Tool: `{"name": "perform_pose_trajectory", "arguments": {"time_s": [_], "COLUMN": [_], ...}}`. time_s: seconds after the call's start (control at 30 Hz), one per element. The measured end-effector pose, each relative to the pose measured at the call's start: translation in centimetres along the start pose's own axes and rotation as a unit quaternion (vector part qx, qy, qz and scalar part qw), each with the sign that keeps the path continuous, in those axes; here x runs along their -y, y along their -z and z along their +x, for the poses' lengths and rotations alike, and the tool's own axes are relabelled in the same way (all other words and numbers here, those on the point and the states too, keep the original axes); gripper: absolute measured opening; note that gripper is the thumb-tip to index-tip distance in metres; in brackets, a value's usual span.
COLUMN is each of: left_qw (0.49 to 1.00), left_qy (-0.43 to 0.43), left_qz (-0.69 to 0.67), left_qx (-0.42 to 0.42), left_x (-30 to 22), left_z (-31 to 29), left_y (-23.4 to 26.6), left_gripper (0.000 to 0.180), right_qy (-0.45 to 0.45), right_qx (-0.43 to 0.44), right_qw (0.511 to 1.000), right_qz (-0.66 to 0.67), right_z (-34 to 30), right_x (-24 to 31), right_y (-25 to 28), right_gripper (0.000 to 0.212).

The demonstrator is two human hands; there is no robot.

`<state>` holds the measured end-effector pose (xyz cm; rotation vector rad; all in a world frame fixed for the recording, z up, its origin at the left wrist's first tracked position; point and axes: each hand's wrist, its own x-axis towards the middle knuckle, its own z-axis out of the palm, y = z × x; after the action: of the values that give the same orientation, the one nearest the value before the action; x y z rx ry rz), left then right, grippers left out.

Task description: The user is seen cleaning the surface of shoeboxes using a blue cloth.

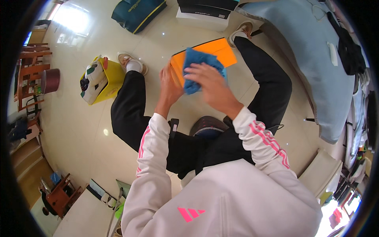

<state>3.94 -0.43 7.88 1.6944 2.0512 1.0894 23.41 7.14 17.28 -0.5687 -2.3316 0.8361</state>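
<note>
An orange box (226, 52) with flat sides and a dark far edge is held up between my knees. My left hand (171, 86) grips its left side, fingers wrapped along the edge. A crumpled blue cloth (193, 57) lies against the face of the box. Over the cloth, my right hand (211, 83) presses it with bent fingers, slightly smeared by motion. A light blue patch shows beside the cloth; what it belongs to is hidden by my hand.
Left of my foot stands a yellow container (113, 79) with white shoes (94, 82) in it. Ahead are a dark green bag (136, 15) and stacked boxes (202, 21). A long board with a pale blue cover (316, 67) runs along the right.
</note>
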Motion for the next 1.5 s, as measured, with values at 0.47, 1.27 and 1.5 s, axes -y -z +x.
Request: {"name": "perform_pose_trajectory", "arguments": {"time_s": [0.47, 1.27, 1.5], "left_qw": [0.979, 0.987, 0.974], "left_qy": [-0.043, 0.117, 0.194], "left_qz": [0.177, 0.086, -0.118], "left_qx": [0.091, 0.064, -0.024], "left_x": [-3.4, 2.7, 5.7], "left_z": [1.8, -2.2, -2.1], "left_y": [-3.1, 3.8, 2.9], "left_gripper": [0.103, 0.105, 0.126], "right_qy": [-0.149, -0.094, -0.101], "right_qx": [-0.149, 0.016, 0.056], "right_qw": [0.977, 0.966, 0.97], "right_qz": [-0.036, -0.24, -0.213], "right_z": [-3.2, -2.2, 1.7], "right_x": [-4.7, -9.6, -12.5], "right_y": [1.7, -3.0, -3.1], "right_gripper": [0.044, 0.048, 0.045]}}
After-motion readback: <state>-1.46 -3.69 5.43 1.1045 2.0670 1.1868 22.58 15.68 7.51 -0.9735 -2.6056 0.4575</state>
